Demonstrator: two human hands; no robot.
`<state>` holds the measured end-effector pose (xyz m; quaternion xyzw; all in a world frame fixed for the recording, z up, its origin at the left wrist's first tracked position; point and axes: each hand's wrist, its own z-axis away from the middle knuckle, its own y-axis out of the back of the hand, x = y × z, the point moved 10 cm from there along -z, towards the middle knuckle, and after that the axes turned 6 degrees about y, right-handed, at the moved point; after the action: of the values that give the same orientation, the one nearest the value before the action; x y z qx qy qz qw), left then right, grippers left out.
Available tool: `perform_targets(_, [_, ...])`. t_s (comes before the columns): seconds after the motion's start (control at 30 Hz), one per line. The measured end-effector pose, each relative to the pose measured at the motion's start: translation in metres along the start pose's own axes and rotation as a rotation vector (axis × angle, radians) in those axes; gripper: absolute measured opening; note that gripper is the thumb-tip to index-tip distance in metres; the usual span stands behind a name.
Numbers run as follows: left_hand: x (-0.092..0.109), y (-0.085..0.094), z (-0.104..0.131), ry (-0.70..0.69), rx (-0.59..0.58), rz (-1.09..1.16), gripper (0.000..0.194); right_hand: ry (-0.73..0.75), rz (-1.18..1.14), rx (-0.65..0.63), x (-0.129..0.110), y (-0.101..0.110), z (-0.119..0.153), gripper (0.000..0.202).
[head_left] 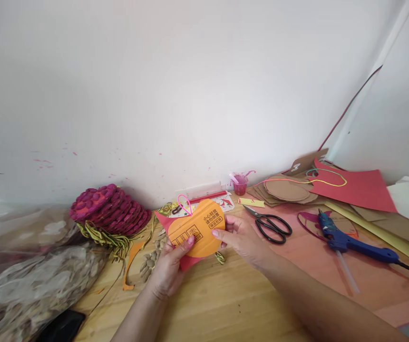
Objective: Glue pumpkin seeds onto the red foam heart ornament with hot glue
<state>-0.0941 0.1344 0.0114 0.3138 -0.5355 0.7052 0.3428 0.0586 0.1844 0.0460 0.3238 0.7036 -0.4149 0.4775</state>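
An orange cutout (199, 232) with rounded lobes and black printed writing is held up between both hands over the table. My left hand (172, 263) grips its lower left edge, thumb on the printed face. On the right edge my right hand (240, 237) pinches it, thumb on the front and fingers partly behind. A pink cord loop (184, 204) stands up from its top. Red paper (189, 262) shows behind and below the cutout; whether it is attached cannot be made out.
Black scissors (270, 225) and a blue glue gun (357, 247) lie at the right, near cardboard discs (286, 189) and red paper (354, 187). A pink cup (240, 184) stands by the wall. Stacked magenta pieces (110, 209), shells (149, 263) and plastic bags (47, 285) are at the left.
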Motion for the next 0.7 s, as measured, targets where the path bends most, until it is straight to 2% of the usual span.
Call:
perform_targets(0.2, [-0.005,-0.012,0.004,0.052,-0.057,-0.078,0.061,0.118,0.066,0.156,-0.016,0.022,-0.005,0.032])
perform_targets(0.37, [-0.007,-0.012,0.005,0.063,-0.061,-0.084,0.060,0.146,0.248,0.249,-0.028,0.041,-0.007,0.038])
perform_targets(0.5, [-0.002,0.000,-0.001,0.024,-0.003,0.002,0.061,0.137,0.542,0.317,-0.047,0.062,-0.007,0.043])
perform_targets(0.6, [0.007,0.008,-0.004,-0.023,0.043,0.077,0.059,0.080,0.843,0.260,-0.057,0.072,-0.004,0.045])
perform_targets(0.7, [0.014,0.009,-0.004,-0.042,0.053,0.134,0.059,0.009,1.140,0.209,-0.060,0.085,0.007,0.015])
